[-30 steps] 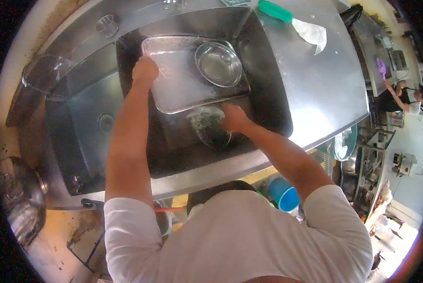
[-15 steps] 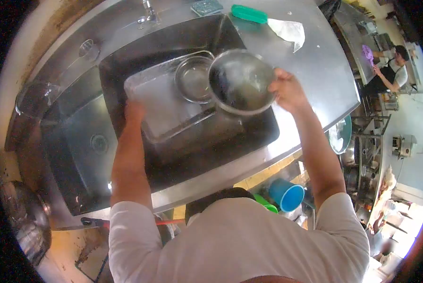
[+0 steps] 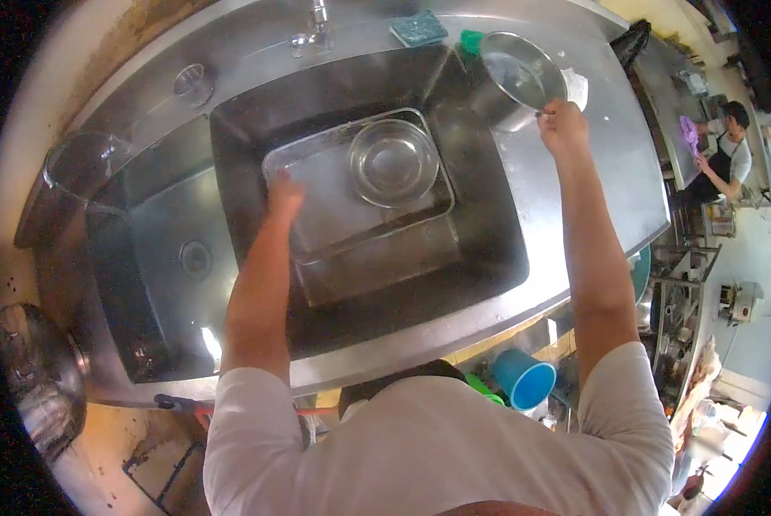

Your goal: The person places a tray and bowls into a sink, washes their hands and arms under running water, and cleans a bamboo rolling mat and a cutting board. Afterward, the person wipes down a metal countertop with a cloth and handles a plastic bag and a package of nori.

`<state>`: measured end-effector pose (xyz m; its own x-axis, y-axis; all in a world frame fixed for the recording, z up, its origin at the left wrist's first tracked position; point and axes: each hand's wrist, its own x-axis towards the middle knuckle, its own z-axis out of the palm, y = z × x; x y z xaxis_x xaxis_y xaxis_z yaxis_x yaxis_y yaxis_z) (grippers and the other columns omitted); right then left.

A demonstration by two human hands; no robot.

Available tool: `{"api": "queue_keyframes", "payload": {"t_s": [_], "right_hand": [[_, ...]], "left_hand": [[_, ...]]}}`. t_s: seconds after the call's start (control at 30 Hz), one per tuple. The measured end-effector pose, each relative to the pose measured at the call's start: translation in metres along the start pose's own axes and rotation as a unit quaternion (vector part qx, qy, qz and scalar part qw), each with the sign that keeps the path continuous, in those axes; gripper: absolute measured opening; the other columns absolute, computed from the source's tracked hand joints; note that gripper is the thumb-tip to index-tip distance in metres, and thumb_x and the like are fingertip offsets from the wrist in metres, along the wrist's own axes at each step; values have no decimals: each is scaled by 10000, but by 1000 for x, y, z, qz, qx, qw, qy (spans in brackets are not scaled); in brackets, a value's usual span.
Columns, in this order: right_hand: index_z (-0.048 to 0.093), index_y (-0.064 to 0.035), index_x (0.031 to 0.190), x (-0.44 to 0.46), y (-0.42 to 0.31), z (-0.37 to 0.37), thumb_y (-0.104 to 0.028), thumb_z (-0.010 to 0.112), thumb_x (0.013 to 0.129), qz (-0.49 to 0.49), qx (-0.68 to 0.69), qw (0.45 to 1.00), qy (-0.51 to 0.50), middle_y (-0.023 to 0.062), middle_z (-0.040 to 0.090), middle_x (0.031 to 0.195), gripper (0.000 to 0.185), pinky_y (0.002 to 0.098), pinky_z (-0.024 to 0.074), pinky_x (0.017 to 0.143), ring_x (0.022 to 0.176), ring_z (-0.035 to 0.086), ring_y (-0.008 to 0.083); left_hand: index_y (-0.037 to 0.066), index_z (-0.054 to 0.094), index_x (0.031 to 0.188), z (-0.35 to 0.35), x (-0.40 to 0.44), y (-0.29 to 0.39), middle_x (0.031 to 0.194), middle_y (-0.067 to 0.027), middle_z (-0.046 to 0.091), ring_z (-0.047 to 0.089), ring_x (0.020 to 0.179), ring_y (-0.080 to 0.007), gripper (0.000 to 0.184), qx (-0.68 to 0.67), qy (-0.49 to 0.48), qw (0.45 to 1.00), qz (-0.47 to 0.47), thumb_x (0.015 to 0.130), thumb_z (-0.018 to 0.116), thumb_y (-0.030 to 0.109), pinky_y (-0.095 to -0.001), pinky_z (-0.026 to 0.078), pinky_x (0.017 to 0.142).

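My right hand (image 3: 564,127) grips the rim of a deep metal pot (image 3: 508,84), which is tilted over the counter right of the sink. My left hand (image 3: 285,196) is over the left side of a rectangular metal tray (image 3: 321,176) in the right sink basin; its fingers are blurred. A round metal bowl (image 3: 394,163) rests in the tray's right part. Behind the pot, a green object (image 3: 471,41) and a white cloth (image 3: 577,89) are partly hidden.
A faucet (image 3: 319,30) and a green scouring pad (image 3: 418,29) are at the sink's back edge. A clear glass (image 3: 194,84) stands behind the left basin (image 3: 166,258). A blue bucket (image 3: 527,383) is below the counter. Another person (image 3: 725,159) works at the far right.
The pot has come up out of the sink in my right hand and moved right, over the counter. The tray with the bowl now sits lower in the view.
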<state>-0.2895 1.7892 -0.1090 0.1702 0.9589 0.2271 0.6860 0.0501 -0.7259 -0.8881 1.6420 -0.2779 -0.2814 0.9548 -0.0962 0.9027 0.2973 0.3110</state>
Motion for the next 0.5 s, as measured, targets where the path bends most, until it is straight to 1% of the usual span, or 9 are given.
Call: {"api": "queue_keyframes", "payload": {"t_s": [0.03,0.07,0.13,0.2,0.27,0.3,0.37,0.43,0.5], "right_hand": [[683,-62,907,1,0,3,-108,708,734,27,28,999,8,101,663,754,181,331,534,657,715,664,228],[611,11,921,0,-7,8,-75,638,813,68,165,984,22,116,605,763,140,307,513,624,694,614,220],[540,83,934,-7,-48,16,-42,569,892,106,299,948,34,131,547,773,135,283,491,590,674,564,212],[628,-6,963,-37,-123,20,-250,638,903,242,707,659,86,124,655,825,252,361,551,740,817,650,236],[577,-2,1038,-63,-137,35,-269,610,928,258,659,700,-102,153,633,863,291,400,553,779,832,635,258],[549,19,1101,-79,-156,47,-237,603,934,278,617,726,-122,168,623,927,311,428,541,823,885,628,284],[526,25,1172,-103,-198,76,-228,595,941,286,540,770,-183,183,611,1033,349,444,523,881,963,617,312],[540,-1,1176,-116,-233,102,-277,600,939,275,504,779,-253,170,613,1072,369,421,521,883,984,615,306],[549,-10,1172,-117,-259,128,-302,607,934,277,504,766,-286,155,617,1070,382,411,522,871,981,617,297]], "left_hand": [[56,598,1207,-14,15,25,1219,-155,607,610,1095,-287,393,-41,64,995,59,883,623,277,-411,494,915],[49,610,1123,-67,17,69,1120,-141,627,622,1026,-260,287,-342,-13,940,0,905,598,237,-388,506,884],[20,596,1046,-158,20,148,997,-124,635,628,940,-248,206,-691,1,720,-73,920,590,182,-378,516,868],[-16,546,1070,-200,42,184,959,-120,609,617,915,-271,230,-806,26,589,-56,915,594,147,-401,514,891],[-30,521,1086,-205,100,192,945,-119,595,612,906,-279,237,-841,9,538,-60,919,583,126,-410,515,898],[-39,532,1142,-187,143,182,1000,-136,611,619,909,-278,279,-720,90,686,50,919,582,122,-386,514,881],[-49,544,1197,-194,151,187,1055,-153,628,626,912,-277,326,-558,167,798,158,919,581,117,-361,514,863],[-35,574,1121,-232,91,231,975,-139,621,623,848,-265,234,-863,23,504,-26,918,553,79,-343,518,807],[-33,542,1088,-220,65,248,933,-134,601,616,844,-273,196,-851,6,524,-35,934,530,89,-363,528,794]]}}
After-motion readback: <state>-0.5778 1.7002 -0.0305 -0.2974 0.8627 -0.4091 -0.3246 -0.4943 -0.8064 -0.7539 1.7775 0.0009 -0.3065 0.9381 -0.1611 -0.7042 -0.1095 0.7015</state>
